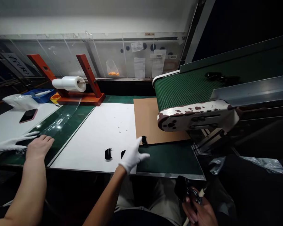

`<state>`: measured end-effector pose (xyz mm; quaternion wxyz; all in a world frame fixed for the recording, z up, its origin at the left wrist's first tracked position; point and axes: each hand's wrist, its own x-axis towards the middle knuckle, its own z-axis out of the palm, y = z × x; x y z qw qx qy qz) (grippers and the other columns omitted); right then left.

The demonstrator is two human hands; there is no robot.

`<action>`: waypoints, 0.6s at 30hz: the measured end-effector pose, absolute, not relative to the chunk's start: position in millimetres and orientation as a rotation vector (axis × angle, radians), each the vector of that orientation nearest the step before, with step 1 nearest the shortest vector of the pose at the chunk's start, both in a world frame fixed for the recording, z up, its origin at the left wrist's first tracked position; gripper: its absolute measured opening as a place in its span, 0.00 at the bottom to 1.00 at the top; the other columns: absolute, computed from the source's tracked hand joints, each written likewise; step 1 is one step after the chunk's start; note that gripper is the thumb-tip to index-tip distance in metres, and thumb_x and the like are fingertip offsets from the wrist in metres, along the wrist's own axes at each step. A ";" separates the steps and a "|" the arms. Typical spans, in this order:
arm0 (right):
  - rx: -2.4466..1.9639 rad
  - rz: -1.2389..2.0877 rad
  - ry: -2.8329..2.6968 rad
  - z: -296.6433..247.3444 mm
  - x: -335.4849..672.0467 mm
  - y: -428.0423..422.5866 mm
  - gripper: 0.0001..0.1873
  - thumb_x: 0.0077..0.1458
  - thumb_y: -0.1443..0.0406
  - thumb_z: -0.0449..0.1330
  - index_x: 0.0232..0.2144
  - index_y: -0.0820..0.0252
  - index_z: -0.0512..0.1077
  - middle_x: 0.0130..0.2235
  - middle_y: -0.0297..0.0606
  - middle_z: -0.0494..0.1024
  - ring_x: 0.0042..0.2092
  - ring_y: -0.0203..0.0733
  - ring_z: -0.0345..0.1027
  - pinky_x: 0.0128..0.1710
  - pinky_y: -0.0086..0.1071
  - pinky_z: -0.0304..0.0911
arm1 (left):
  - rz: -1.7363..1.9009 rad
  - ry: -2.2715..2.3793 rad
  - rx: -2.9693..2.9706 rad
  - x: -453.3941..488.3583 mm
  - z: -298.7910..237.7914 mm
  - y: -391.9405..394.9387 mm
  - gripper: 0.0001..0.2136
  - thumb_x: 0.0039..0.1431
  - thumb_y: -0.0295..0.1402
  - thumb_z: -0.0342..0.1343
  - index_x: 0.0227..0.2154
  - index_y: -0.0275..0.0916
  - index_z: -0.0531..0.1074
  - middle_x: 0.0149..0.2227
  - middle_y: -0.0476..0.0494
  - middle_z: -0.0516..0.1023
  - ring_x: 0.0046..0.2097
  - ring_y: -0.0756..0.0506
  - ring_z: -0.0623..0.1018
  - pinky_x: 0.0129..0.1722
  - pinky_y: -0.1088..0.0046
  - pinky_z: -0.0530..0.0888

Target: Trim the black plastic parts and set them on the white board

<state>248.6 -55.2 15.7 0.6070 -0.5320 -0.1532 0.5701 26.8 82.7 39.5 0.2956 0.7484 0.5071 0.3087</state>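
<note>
The bare left forearm [106,196] reaches over the front edge of the desk [169,160], its white-gloved left hand [132,156] having thumb and index finger spread, while the bare right hand [200,208], with curled fingers, is outside the front right corner.

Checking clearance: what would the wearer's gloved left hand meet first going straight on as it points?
Most likely the small black part at the brown board's near edge, right by the left hand's extended finger. Depth is unclear, so I can't tell whether they touch.
</note>
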 end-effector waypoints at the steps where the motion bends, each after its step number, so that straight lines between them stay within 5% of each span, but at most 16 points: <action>1: -1.238 1.340 -0.360 15.9 246.2 -54.6 0.20 0.36 0.53 0.72 0.27 0.57 0.72 0.20 0.33 0.73 0.14 0.25 0.48 0.14 0.24 0.47 | 0.804 1.332 1.972 27.5 37.7 66.6 0.33 0.51 0.42 0.65 0.57 0.36 0.62 0.57 0.35 0.69 0.57 0.34 0.70 0.55 0.53 0.70; 4: -1.259 1.420 -0.386 19.8 234.3 -52.9 0.23 0.34 0.51 0.72 0.30 0.58 0.73 0.18 0.32 0.71 0.13 0.26 0.48 0.13 0.24 0.45 | 0.754 1.163 1.876 39.0 34.7 18.6 0.53 0.31 0.44 0.73 0.62 0.37 0.56 0.59 0.33 0.67 0.59 0.34 0.69 0.58 0.57 0.68; 6: -1.282 1.472 -0.402 24.3 224.9 -52.0 0.24 0.34 0.50 0.72 0.28 0.59 0.72 0.18 0.31 0.70 0.13 0.26 0.48 0.13 0.23 0.43 | 0.784 0.984 1.788 50.8 35.2 -4.7 0.55 0.29 0.41 0.75 0.63 0.40 0.53 0.56 0.36 0.71 0.55 0.37 0.73 0.56 0.62 0.70; 10: -1.335 1.525 -0.422 32.5 212.3 -52.9 0.25 0.33 0.48 0.71 0.25 0.59 0.70 0.17 0.29 0.69 0.13 0.26 0.49 0.12 0.22 0.42 | 0.912 0.926 1.809 62.7 41.4 -19.6 0.43 0.41 0.33 0.71 0.61 0.45 0.57 0.47 0.43 0.77 0.44 0.43 0.79 0.47 0.70 0.77; 15: -1.350 1.546 -0.459 33.9 208.7 -57.7 0.23 0.34 0.49 0.72 0.25 0.59 0.71 0.18 0.29 0.69 0.13 0.25 0.49 0.12 0.21 0.43 | 0.941 1.014 2.063 52.8 50.2 -15.8 0.16 0.60 0.40 0.57 0.50 0.44 0.69 0.49 0.40 0.73 0.47 0.42 0.76 0.44 0.62 0.77; 18: -1.316 1.568 -0.484 33.3 208.9 -57.1 0.24 0.35 0.50 0.71 0.26 0.61 0.72 0.18 0.30 0.69 0.13 0.24 0.47 0.12 0.20 0.42 | 0.965 1.015 2.082 50.7 51.0 -16.2 0.13 0.64 0.37 0.52 0.49 0.39 0.68 0.50 0.39 0.71 0.47 0.43 0.75 0.45 0.61 0.75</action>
